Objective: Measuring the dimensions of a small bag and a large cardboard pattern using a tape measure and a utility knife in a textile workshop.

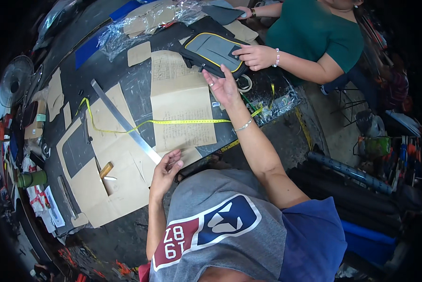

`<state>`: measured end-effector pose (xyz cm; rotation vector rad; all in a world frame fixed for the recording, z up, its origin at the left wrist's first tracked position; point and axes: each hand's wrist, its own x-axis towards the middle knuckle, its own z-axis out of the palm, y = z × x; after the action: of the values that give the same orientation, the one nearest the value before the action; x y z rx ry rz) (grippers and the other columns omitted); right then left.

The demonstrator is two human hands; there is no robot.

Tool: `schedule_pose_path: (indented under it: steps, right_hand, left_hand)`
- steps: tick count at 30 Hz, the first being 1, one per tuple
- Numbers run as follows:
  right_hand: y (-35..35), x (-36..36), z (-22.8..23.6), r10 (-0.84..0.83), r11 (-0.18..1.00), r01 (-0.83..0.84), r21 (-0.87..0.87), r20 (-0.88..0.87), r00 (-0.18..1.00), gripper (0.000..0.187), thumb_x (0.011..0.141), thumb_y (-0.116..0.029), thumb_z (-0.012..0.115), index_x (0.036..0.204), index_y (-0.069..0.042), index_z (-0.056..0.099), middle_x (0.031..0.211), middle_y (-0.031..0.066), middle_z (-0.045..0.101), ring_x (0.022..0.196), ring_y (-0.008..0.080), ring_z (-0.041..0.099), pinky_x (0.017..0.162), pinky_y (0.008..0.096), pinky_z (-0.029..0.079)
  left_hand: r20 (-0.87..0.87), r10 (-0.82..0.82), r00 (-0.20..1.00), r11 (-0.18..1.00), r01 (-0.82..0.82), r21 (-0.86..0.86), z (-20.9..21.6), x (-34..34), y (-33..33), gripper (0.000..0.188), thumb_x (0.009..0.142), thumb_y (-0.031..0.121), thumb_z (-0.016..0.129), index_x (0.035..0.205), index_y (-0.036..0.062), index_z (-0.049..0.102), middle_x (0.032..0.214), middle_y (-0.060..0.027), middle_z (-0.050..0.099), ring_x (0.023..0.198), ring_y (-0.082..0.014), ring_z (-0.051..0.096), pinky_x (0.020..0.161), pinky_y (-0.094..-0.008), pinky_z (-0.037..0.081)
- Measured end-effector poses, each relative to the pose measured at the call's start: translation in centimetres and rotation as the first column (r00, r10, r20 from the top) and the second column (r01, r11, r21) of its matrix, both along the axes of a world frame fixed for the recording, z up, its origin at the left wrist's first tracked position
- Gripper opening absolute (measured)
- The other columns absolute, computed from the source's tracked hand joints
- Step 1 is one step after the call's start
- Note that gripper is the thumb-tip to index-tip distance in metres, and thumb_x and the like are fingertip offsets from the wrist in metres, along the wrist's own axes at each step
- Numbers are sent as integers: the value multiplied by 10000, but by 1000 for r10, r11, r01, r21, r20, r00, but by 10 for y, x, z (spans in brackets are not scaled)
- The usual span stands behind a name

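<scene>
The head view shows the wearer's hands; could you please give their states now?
Left hand: by the ruler; grip cannot be told.
Right hand: open, by the grey-black bag.

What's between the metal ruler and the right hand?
Between the metal ruler and right hand: a brown sheet with writing, the yellow tape measure across it, plus dark tabletop. Shown in the head view.

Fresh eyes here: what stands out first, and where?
A bright yellow tape measure runs across brown paper sheets on the dark table, mid-picture. Above it, a co-worker's hand touches a yellow-trimmed grey bag, with the wearer's open right hand at its near edge.
</scene>
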<state>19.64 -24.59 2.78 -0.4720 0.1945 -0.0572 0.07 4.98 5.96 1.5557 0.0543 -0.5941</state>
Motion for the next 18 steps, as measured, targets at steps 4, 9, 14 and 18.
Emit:
schedule_pose_path:
  steps: [4,9,14,18]
  right_hand:
    - [3,-11,1,36,999,-36,-32,14,999,458,994,-253,606,1343,16,480,1246,191,614,1115,327,625,981,399,538]
    - [10,-21,-2,152,988,-150,-37,84,985,476,992,-251,613,1371,-1,467,1274,175,604,1142,323,612,1006,407,522]
    - [16,-26,-7,118,992,-118,-45,-4,993,495,994,-250,611,1389,-7,439,1281,172,590,1156,319,601,1019,409,514]
    - [17,-30,-8,193,980,-192,-48,22,981,492,995,-245,608,1396,-26,425,1300,170,570,1173,317,590,1031,410,506]
  left_hand:
    - [-26,57,998,998,-55,38,-1,7,-6,433,961,78,648,1364,-27,532,1275,-102,624,1201,-176,575,1039,-298,445]
    - [-32,-20,999,999,19,-44,2,23,-18,432,968,99,649,1366,-21,532,1290,-111,621,1205,-174,575,1051,-296,443]
    - [9,-72,997,996,73,-59,2,39,-30,430,978,128,647,1364,-21,532,1314,-122,614,1208,-176,576,1053,-293,445]
    - [18,-102,995,993,102,-65,1,44,-35,431,985,152,644,1361,-25,532,1316,-126,613,1210,-176,575,1054,-292,445]
